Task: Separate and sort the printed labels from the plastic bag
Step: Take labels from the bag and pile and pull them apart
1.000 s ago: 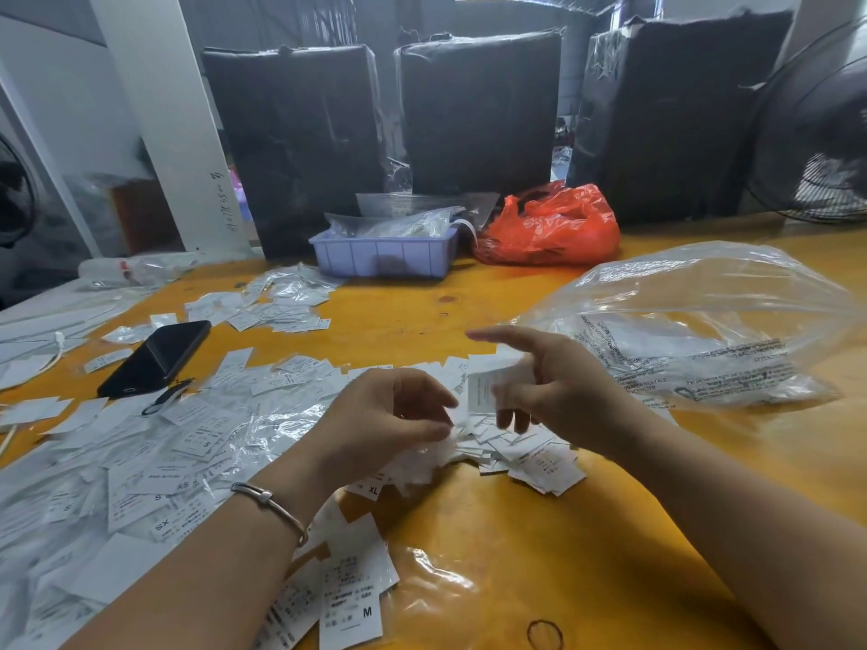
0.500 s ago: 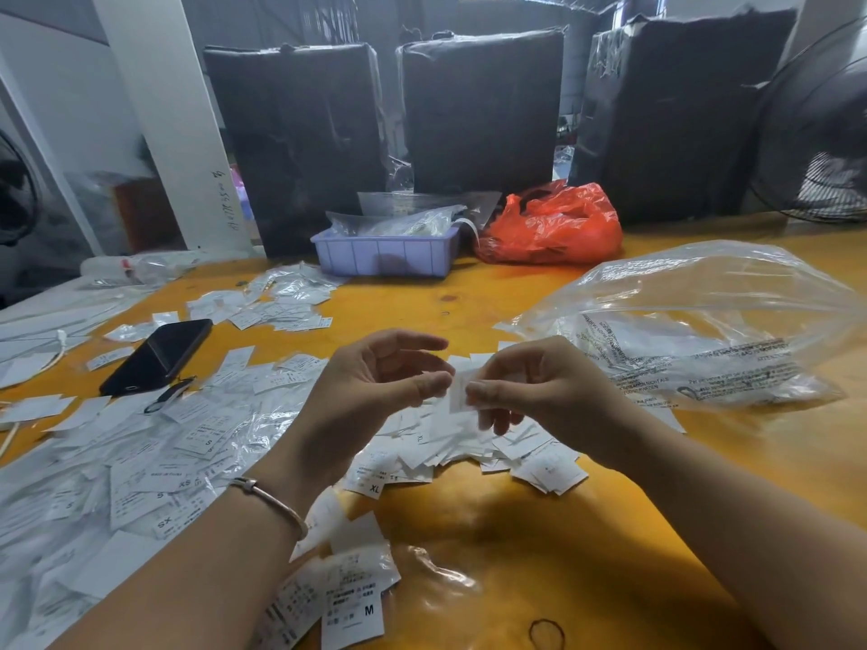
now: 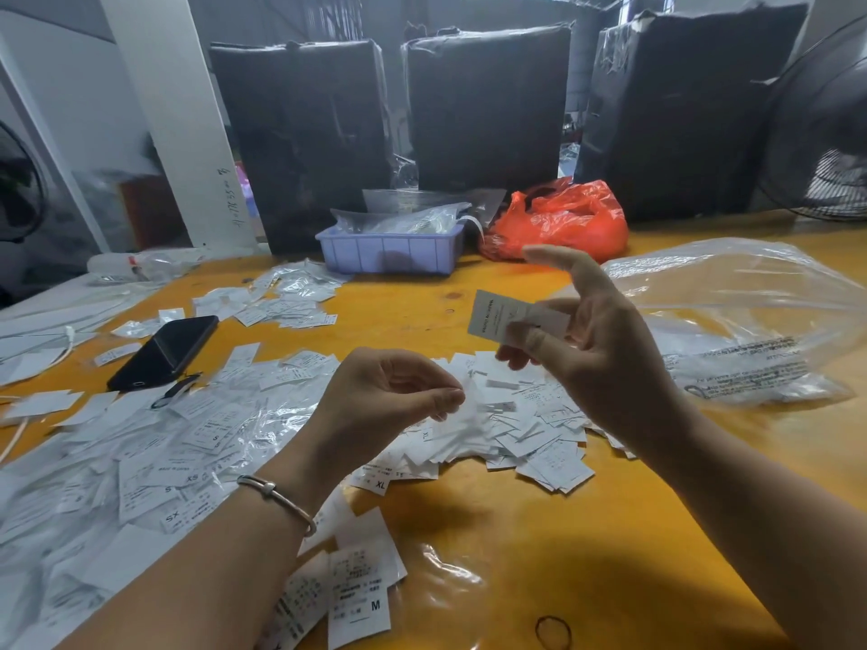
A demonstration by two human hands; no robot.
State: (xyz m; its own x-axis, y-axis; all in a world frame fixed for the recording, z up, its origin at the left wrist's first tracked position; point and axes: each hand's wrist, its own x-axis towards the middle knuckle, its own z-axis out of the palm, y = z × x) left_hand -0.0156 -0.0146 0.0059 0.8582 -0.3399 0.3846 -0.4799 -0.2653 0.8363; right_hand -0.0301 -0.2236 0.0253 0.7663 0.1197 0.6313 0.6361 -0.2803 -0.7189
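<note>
Labels (image 3: 359, 598): "M", "XL", "XS", "S"

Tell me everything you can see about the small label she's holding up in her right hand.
The label is a small white rectangle, thin like paper or woven tape, with a line of dark print along its left edge, too small to read. The right hand pinches its right part between thumb and fingers, index finger raised. It is held in the air, tilted, above the loose pile of labels on the yellow table, touching nothing else.

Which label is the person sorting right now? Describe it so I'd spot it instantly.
Start at the big clear bag on the right of the table. Just left of it, the raised right hand pinches one label. It alone is held above the loose heap.
</note>
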